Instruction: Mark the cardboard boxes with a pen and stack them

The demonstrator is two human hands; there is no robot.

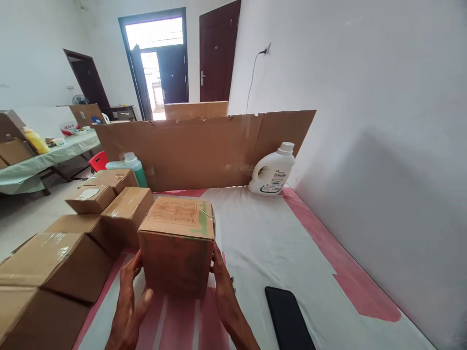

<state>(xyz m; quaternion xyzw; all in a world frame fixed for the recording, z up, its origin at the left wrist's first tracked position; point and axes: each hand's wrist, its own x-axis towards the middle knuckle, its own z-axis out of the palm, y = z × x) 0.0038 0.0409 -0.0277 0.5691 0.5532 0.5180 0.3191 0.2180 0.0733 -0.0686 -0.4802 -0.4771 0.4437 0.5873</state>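
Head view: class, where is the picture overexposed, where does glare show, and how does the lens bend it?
Head view: the doorway window is blown out white; glare streaks the taped stacked boxes; edges bow and lean, wide-angle; the held box between both hands stays sharp.

Brown cardboard box [177, 245] sits upright on the table between my palms, closed, its top face showing a printed shipping label and a strip of green tape running over the right edge. Its near face is plain and scuffed, its bottom flat on the pink-and-white cover.
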